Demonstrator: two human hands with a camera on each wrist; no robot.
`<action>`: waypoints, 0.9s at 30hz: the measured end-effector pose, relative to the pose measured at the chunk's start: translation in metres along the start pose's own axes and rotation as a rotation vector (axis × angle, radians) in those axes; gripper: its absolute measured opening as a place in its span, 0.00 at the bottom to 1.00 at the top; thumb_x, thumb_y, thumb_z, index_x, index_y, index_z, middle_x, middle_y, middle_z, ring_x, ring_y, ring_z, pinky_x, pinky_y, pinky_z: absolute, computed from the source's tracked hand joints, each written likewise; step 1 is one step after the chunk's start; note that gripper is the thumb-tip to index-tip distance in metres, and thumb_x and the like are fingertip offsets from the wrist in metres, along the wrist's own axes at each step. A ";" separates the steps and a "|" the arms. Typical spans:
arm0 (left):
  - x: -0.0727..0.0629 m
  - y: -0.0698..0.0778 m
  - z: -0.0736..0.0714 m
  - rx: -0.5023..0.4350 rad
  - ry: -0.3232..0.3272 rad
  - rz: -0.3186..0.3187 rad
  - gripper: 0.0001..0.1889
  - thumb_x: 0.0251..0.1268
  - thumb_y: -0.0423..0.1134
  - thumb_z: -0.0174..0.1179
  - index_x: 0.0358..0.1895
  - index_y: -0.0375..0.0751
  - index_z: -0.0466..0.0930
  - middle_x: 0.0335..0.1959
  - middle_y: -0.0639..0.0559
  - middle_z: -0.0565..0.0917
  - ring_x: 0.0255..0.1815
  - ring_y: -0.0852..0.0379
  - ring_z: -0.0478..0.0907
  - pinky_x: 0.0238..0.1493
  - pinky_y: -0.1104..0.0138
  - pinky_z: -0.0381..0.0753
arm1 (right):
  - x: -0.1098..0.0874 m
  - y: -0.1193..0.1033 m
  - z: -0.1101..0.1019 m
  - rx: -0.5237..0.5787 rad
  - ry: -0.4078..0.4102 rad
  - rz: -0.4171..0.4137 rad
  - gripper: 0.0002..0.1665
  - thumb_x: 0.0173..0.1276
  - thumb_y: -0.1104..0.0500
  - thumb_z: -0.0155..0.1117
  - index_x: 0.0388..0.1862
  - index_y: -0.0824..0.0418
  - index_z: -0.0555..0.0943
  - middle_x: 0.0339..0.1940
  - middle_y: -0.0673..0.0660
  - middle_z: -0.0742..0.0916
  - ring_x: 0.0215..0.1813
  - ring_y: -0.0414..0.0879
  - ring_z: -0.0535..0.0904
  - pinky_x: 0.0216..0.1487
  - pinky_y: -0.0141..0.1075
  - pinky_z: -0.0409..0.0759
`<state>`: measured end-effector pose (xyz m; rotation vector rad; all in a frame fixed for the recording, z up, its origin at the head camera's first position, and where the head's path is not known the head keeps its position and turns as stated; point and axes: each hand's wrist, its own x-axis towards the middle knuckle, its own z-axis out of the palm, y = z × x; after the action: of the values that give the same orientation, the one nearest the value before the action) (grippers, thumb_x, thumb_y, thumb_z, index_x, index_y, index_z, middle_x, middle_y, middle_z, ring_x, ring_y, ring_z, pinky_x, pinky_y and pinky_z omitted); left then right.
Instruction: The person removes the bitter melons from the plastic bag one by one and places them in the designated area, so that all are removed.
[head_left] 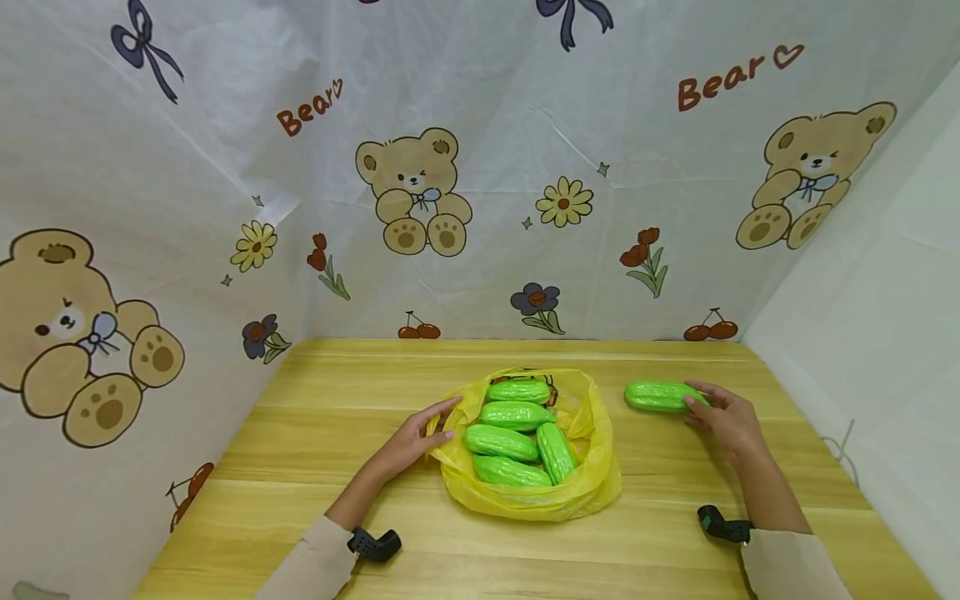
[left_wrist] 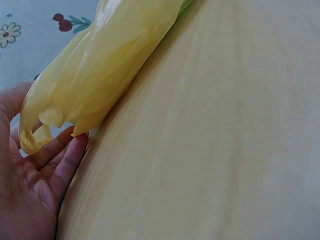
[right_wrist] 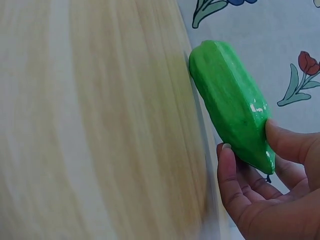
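My right hand (head_left: pixel 729 418) pinches one end of a bright green bitter melon (head_left: pixel 657 396), thumb on one side and fingers on the other. In the right wrist view this bitter melon (right_wrist: pixel 230 102) is glossy and ribbed, its pointed tip by the palm. My left hand (head_left: pixel 411 440) holds the left edge of a yellow plastic bag (head_left: pixel 517 502), thumb and fingers at its handle. Seen from the left wrist, the bag's handle (left_wrist: pixel 30 142) hangs over the fingers (left_wrist: pixel 70 160). Several more green bitter melons (head_left: pixel 508 442) lie in the wide-mouthed bag.
The light wooden table (head_left: pixel 337 392) carries the bag near its middle. Behind it hangs a white cloth (head_left: pixel 495 283) printed with bears and flowers. A white wall panel (head_left: pixel 877 317) stands on the right, with a thin cable (head_left: pixel 843 454) by the table's edge.
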<state>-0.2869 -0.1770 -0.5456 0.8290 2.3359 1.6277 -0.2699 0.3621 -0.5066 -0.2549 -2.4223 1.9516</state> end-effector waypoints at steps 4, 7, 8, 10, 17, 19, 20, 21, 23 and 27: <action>0.000 0.000 0.000 -0.005 -0.004 0.005 0.30 0.77 0.40 0.58 0.79 0.50 0.63 0.78 0.51 0.65 0.67 0.48 0.66 0.71 0.44 0.58 | -0.002 0.000 0.000 -0.006 -0.002 -0.003 0.32 0.78 0.55 0.60 0.76 0.65 0.68 0.79 0.76 0.54 0.42 0.33 0.85 0.50 0.34 0.83; 0.000 0.000 0.000 -0.010 -0.006 0.006 0.30 0.77 0.40 0.58 0.79 0.50 0.63 0.78 0.51 0.64 0.70 0.47 0.65 0.72 0.43 0.56 | -0.002 0.000 -0.001 -0.017 0.000 -0.004 0.32 0.79 0.55 0.60 0.76 0.66 0.68 0.79 0.78 0.55 0.42 0.32 0.85 0.50 0.33 0.83; 0.000 0.000 0.000 -0.011 -0.007 0.007 0.30 0.77 0.40 0.58 0.79 0.50 0.63 0.78 0.51 0.63 0.70 0.47 0.65 0.72 0.43 0.56 | -0.003 0.000 -0.001 -0.020 0.003 -0.004 0.31 0.79 0.56 0.59 0.76 0.66 0.68 0.78 0.77 0.56 0.42 0.31 0.85 0.50 0.33 0.83; 0.000 -0.001 0.001 -0.010 -0.005 0.010 0.30 0.77 0.40 0.58 0.79 0.50 0.63 0.78 0.51 0.64 0.68 0.48 0.66 0.71 0.43 0.57 | -0.003 0.000 -0.001 -0.026 0.003 -0.006 0.32 0.79 0.56 0.59 0.76 0.67 0.68 0.77 0.77 0.58 0.42 0.30 0.84 0.50 0.33 0.83; 0.000 -0.001 0.000 0.004 0.000 0.014 0.30 0.77 0.40 0.58 0.79 0.51 0.63 0.77 0.50 0.66 0.63 0.48 0.67 0.68 0.45 0.59 | -0.001 0.003 -0.001 -0.061 0.011 -0.006 0.31 0.79 0.59 0.58 0.75 0.71 0.67 0.71 0.71 0.67 0.43 0.27 0.81 0.50 0.34 0.83; 0.000 -0.001 0.000 0.007 -0.002 0.010 0.30 0.77 0.40 0.58 0.79 0.51 0.63 0.77 0.50 0.66 0.64 0.49 0.67 0.69 0.45 0.59 | 0.000 0.003 -0.001 -0.072 0.016 -0.007 0.31 0.79 0.59 0.59 0.75 0.72 0.67 0.70 0.71 0.69 0.43 0.27 0.81 0.50 0.34 0.83; 0.000 -0.001 0.000 0.007 -0.002 0.007 0.30 0.77 0.40 0.58 0.79 0.51 0.63 0.77 0.50 0.66 0.64 0.50 0.67 0.69 0.46 0.59 | 0.000 0.003 -0.001 -0.078 0.017 -0.010 0.31 0.79 0.59 0.59 0.75 0.72 0.67 0.70 0.71 0.69 0.43 0.27 0.81 0.50 0.34 0.83; 0.000 -0.001 -0.001 0.008 -0.003 0.008 0.30 0.77 0.41 0.58 0.79 0.51 0.63 0.77 0.50 0.66 0.64 0.50 0.67 0.69 0.46 0.60 | 0.000 0.003 -0.001 -0.084 0.017 -0.012 0.32 0.79 0.58 0.58 0.75 0.72 0.66 0.70 0.71 0.69 0.43 0.28 0.81 0.50 0.34 0.83; 0.000 -0.001 -0.001 0.006 -0.005 0.009 0.30 0.77 0.41 0.58 0.79 0.50 0.63 0.77 0.50 0.65 0.65 0.50 0.67 0.69 0.46 0.59 | 0.000 0.004 -0.001 -0.089 0.021 -0.016 0.32 0.79 0.58 0.58 0.75 0.72 0.66 0.70 0.73 0.69 0.42 0.29 0.82 0.50 0.34 0.83; 0.000 -0.001 0.000 0.004 -0.006 0.017 0.30 0.77 0.40 0.57 0.79 0.48 0.62 0.78 0.48 0.64 0.65 0.50 0.67 0.70 0.45 0.59 | 0.000 0.004 -0.002 -0.088 0.011 -0.020 0.33 0.80 0.58 0.56 0.76 0.72 0.63 0.73 0.75 0.66 0.42 0.27 0.80 0.50 0.34 0.83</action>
<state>-0.2874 -0.1769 -0.5462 0.8559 2.3355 1.6253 -0.2687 0.3648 -0.5102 -0.2420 -2.4965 1.8338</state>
